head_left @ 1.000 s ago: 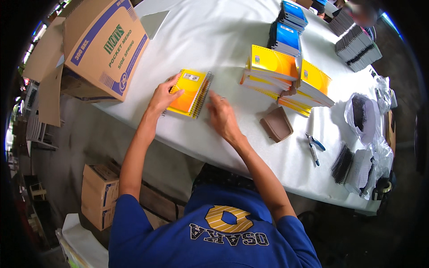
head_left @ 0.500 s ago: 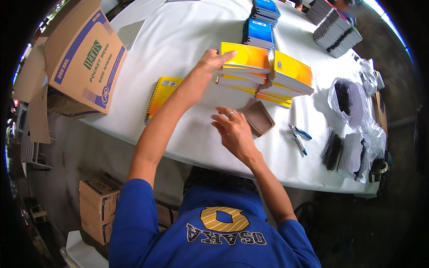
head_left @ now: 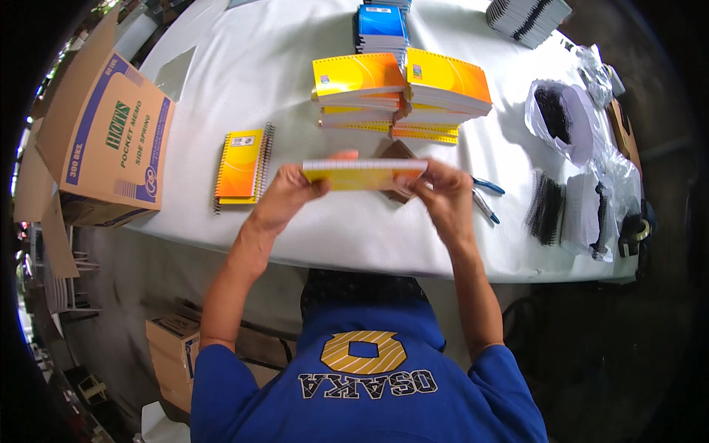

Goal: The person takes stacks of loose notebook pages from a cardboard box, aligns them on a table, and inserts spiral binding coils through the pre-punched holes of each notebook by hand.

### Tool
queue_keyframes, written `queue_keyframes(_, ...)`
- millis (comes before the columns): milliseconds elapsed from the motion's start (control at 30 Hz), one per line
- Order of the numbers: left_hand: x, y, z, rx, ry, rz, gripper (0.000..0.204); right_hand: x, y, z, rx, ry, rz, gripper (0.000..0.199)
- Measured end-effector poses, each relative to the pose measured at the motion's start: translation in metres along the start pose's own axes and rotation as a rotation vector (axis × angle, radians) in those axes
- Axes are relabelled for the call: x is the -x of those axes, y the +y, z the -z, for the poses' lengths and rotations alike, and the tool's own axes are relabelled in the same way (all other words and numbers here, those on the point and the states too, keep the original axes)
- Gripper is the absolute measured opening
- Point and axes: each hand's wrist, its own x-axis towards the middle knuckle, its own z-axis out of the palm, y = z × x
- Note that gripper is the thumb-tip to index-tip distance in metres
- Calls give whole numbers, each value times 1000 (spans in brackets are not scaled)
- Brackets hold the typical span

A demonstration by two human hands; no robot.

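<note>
A yellow-orange memo pad point(head_left: 358, 177) is held level above the table between my two hands, its white page edge turned up. My left hand point(head_left: 286, 193) grips its left end, and my right hand point(head_left: 445, 193) closes on the right end. Partly hidden behind it is a brown block-shaped object point(head_left: 400, 150). Beyond stand two stacks of similar pads, a left stack point(head_left: 358, 75) and a right stack point(head_left: 447, 80), with punched holes along the edges. To the left lie spiral-bound yellow memo books point(head_left: 240, 166). Blue-handled pliers point(head_left: 485, 203) rest just right of my right hand.
An open cardboard carton point(head_left: 122, 140) stands at the table's left. Blue memo pads point(head_left: 381, 28) are piled farther back. On the right are black wire coils point(head_left: 545, 210), a plastic bag of coils point(head_left: 554, 111) and a white wrapped bundle point(head_left: 583, 218). Grey-edged bound books point(head_left: 528, 21) sit far right.
My left hand has brought a memo pad from the left stack toward me, and my right hand has taken its other end. The view has shifted; the spiral-bound books show more fully.
</note>
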Motion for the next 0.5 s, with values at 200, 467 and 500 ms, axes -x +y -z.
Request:
queue_keyframes(200,14,-6,-48,-1023,196,-284,80,40,66,-19,71,168,27,17)
queue_keyframes(467,-20,-14,-90,-1579,69,-450,61,36,59,35,442,194,305,36)
queue_keyframes(500,-19,-14,-89,-1529,30,-384,60,28,66,70,592,375,433,33)
